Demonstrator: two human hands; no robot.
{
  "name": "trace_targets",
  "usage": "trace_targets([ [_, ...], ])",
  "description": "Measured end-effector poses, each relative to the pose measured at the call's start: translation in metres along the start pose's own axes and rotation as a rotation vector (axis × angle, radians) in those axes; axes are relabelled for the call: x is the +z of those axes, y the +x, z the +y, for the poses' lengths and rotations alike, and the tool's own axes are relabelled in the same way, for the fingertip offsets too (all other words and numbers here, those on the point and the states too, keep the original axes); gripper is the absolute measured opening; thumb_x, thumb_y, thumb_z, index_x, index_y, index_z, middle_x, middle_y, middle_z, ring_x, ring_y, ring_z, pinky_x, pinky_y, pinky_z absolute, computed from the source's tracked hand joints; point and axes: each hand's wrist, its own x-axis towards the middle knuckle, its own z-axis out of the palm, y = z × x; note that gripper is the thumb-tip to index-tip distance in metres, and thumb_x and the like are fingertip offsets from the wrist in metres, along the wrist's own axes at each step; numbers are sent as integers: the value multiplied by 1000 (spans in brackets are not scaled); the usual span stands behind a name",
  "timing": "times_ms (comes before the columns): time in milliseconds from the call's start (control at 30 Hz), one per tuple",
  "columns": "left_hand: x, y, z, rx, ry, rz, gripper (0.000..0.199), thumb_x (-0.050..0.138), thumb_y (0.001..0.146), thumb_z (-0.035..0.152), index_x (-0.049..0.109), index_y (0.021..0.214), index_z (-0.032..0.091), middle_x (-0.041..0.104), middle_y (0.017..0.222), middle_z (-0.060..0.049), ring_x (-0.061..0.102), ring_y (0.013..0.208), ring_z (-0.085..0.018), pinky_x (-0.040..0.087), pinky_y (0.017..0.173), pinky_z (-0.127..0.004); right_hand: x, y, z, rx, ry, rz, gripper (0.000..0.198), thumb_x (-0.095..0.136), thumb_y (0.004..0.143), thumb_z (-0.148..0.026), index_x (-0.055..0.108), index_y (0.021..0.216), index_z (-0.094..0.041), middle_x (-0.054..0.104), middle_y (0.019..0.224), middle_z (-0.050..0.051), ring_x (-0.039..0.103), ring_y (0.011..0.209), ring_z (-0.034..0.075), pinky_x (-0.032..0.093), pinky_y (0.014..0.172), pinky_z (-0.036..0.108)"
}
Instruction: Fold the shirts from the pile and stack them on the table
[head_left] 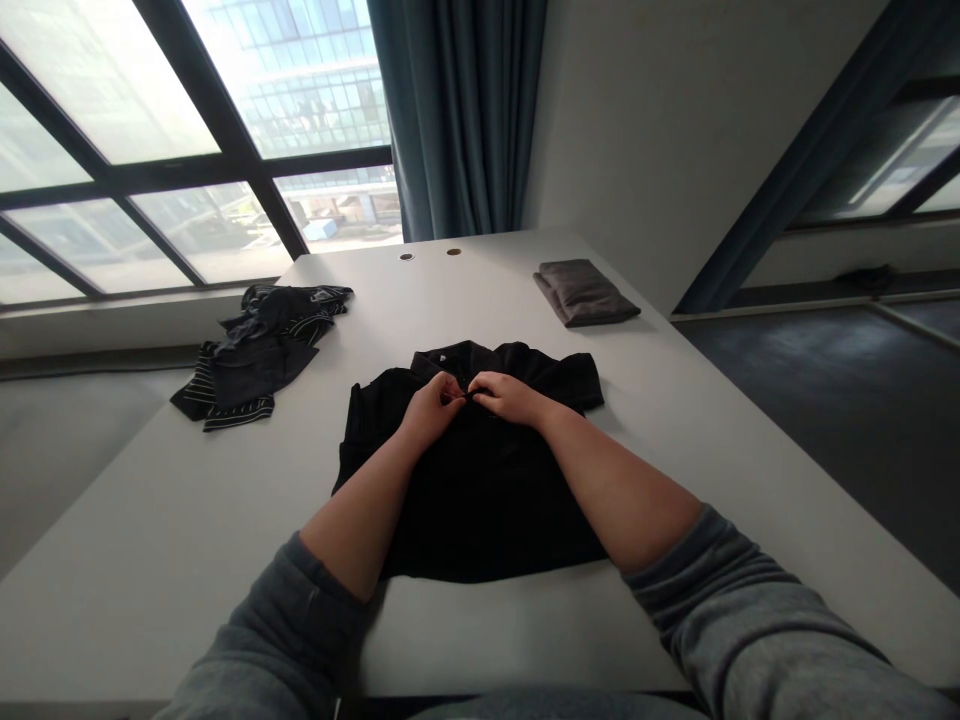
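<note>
A black short-sleeved shirt (480,500) with a collar lies spread on the white table (735,460), its collar end away from me. My left hand (436,405) and my right hand (508,397) meet just below the collar, at the front opening. Both pinch the dark cloth there between thumb and fingers, with the fingertips nearly touching. Whether a button sits between them is too small to tell. My forearms cross over the lower part of the shirt and hide some of it.
A rumpled heap of dark striped clothes (262,350) lies at the table's left edge. A folded dark grey garment (585,292) rests at the back right. Two round holes are near the far edge. Beyond stand a blue curtain (465,120) and windows.
</note>
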Motion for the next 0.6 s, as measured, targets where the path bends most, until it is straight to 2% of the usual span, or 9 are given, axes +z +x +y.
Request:
trace_targets([
  [267, -4, 0, 3, 31, -23, -62, 11, 66, 83, 15, 59, 85, 22, 66, 83, 3, 60, 74, -15, 44, 69, -27, 3, -3, -8, 14, 34, 83, 20, 64, 86, -8, 71, 101, -19, 68, 96, 2, 62, 81, 16, 49, 79, 29],
  [467, -8, -3, 11, 149, 134, -93, 11, 57, 87, 14, 59, 79, 21, 58, 72, 3, 51, 66, -14, 35, 63, -28, 6, -2, -5, 94, 60, 94, 16, 67, 84, -11, 73, 97, -19, 67, 87, -1, 58, 71, 13, 47, 72, 27],
  [533, -6, -2, 8, 171, 104, -95, 12, 56, 87, 14, 57, 78, 21, 58, 73, 3, 51, 68, -14, 36, 65, -28, 7, -1, -6, 130, 78, 144, 19, 71, 82, -14, 71, 100, -20, 66, 92, -1, 56, 68, 12, 48, 70, 27],
  [600, -4, 0, 3, 130, 11, -82, 10, 56, 86, 13, 56, 80, 21, 60, 77, 3, 53, 71, -14, 38, 67, -27, 6, -1, -6, 147, 63, 252, 25, 78, 79, -17, 69, 102, -20, 63, 101, 0, 53, 67, 11, 49, 69, 28],
])
